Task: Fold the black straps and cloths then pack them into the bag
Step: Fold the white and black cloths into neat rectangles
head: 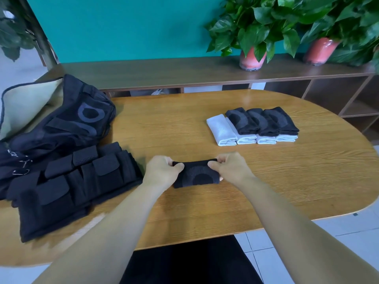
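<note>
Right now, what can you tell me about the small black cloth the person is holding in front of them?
The black cloth is a small folded piece of knit-looking fabric with a paler grey curved band across it. It lies flat on the wooden table, near its front edge. The left hand pinches its upper left corner and the right hand pinches its upper right corner. It touches nothing else.
</note>
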The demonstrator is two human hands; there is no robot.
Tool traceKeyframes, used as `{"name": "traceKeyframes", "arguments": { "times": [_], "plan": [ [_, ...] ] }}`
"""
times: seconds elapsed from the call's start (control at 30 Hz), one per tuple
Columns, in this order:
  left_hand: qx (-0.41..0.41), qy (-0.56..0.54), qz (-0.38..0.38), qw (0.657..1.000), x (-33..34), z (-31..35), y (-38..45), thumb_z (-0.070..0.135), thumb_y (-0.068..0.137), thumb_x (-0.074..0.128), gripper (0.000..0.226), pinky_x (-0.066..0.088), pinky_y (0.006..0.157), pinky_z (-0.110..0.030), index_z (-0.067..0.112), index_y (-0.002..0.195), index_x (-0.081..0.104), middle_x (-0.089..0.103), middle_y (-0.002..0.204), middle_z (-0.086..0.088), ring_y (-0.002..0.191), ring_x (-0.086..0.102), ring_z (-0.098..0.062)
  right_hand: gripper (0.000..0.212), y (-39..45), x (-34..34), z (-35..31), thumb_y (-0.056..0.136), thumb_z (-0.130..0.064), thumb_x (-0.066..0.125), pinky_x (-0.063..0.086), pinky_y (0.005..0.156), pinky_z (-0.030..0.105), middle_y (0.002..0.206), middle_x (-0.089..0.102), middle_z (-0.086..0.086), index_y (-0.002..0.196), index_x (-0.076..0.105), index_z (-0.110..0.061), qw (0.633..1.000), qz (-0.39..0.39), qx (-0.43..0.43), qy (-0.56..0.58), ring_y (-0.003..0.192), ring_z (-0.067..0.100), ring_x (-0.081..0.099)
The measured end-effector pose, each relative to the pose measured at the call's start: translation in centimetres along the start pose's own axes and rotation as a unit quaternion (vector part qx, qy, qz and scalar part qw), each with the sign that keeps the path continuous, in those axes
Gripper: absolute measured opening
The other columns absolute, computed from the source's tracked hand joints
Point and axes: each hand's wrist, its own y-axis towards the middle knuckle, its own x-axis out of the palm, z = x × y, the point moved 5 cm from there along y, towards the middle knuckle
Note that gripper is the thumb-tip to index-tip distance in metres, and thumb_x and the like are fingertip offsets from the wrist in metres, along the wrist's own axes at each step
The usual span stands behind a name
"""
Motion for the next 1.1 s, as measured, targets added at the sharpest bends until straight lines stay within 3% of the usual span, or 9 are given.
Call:
{"name": "traceKeyframes", "arguments": {
  "times": [0.27,0.37,0.47,0.63,0.77,0.87,0.97,1.03,1.1],
  "plan": [
    [-0.01,0.186,0.064,0.98,0.4,-0.1,0.1,0.034,0.092,0.058,0.037,0.031,0.047,-0.022,0.017,0.064,0.041,0.048,0.059,0.003,0.052,0.045,-0.017,0.039,0.0,0.9,0.6,0.092,-0.044,0.058,0.036,0.056,0.027,0.062,0.048,-0.002,0.066,0.044,-0.019,0.996,0.027,0.048,-0.068,0.057,0.016,0.045],
    [0.003,0.211,0.076,0.975,0.5,0.1,0.0,0.036,0.093,0.057,0.035,0.034,0.048,-0.023,0.016,0.066,0.046,0.053,0.063,0.002,0.055,0.05,-0.018,0.034,-0.4,0.8,0.5,0.091,-0.046,0.059,0.041,0.057,0.027,0.069,0.06,-0.001,0.075,0.056,-0.016,0.994,0.039,0.056,-0.084,0.064,0.017,0.057],
    [0.01,0.217,0.085,0.972,0.4,-0.1,0.0,0.039,0.094,0.056,0.035,0.04,0.051,-0.025,0.015,0.069,0.051,0.057,0.066,0.0,0.058,0.053,-0.02,0.027,-0.7,0.7,0.7,0.091,-0.048,0.059,0.043,0.059,0.026,0.077,0.065,-0.003,0.086,0.061,-0.021,0.993,0.05,0.066,-0.084,0.074,0.015,0.063],
    [0.008,0.191,0.083,0.978,0.0,-0.8,0.1,0.04,0.095,0.054,0.032,0.057,0.063,-0.034,0.013,0.078,0.056,0.067,0.067,-0.004,0.065,0.067,-0.021,0.022,-0.8,0.7,0.6,0.092,-0.043,0.059,0.043,0.057,0.026,0.078,0.065,-0.003,0.087,0.058,-0.022,0.992,0.068,0.065,-0.079,0.074,0.014,0.062],
    [0.01,0.12,0.084,0.989,-0.8,-1.0,-0.4,0.03,0.098,0.052,0.017,0.058,0.067,-0.036,0.015,0.09,0.057,0.068,0.061,-0.002,0.063,0.069,-0.015,0.019,-1.1,0.6,0.7,0.095,-0.037,0.055,0.049,0.057,0.027,0.076,0.067,0.0,0.088,0.059,-0.02,0.993,0.087,0.062,-0.04,0.072,0.017,0.065],
    [0.074,0.13,0.127,0.981,-1.8,0.1,-1.6,0.017,0.097,0.048,0.013,0.056,0.063,-0.037,0.015,0.088,0.056,0.065,0.069,-0.001,0.064,0.065,-0.017,0.023,-1.9,-0.9,0.7,0.098,-0.033,0.049,0.053,0.064,0.032,0.075,0.068,0.003,0.085,0.06,-0.018,0.989,0.137,0.047,0.015,0.072,0.022,0.067],
    [0.176,0.213,0.179,0.944,-1.7,1.5,-4.1,0.016,0.1,0.04,0.018,0.047,0.063,-0.031,0.02,0.095,0.057,0.062,0.082,0.002,0.073,0.059,-0.017,0.021,-3.7,-1.7,-0.1,0.1,-0.03,0.044,0.049,0.059,0.028,0.073,0.063,-0.001,0.093,0.059,-0.017,0.971,0.205,-0.065,-0.104,0.066,0.018,0.06],
    [0.255,0.241,0.173,0.92,-0.4,2.0,-5.8,0.016,0.101,0.04,0.027,0.044,0.088,-0.032,0.02,0.118,0.061,0.065,0.11,0.0,0.102,0.06,-0.018,0.017,-5.3,-0.7,-1.9,0.097,-0.021,0.048,0.05,0.069,0.031,0.085,0.066,0.001,0.102,0.064,-0.015,0.925,0.234,-0.233,-0.189,0.08,0.021,0.063],
    [0.282,0.26,0.133,0.914,1.3,2.0,-6.3,0.019,0.103,0.035,0.039,0.026,0.111,-0.033,0.018,0.14,0.047,0.052,0.141,0.001,0.134,0.043,-0.014,0.033,-6.1,1.3,-3.3,0.094,-0.021,0.045,0.048,0.094,0.039,0.112,0.068,0.006,0.118,0.064,-0.01,0.863,0.203,-0.368,-0.28,0.11,0.028,0.061]
  ]
}}
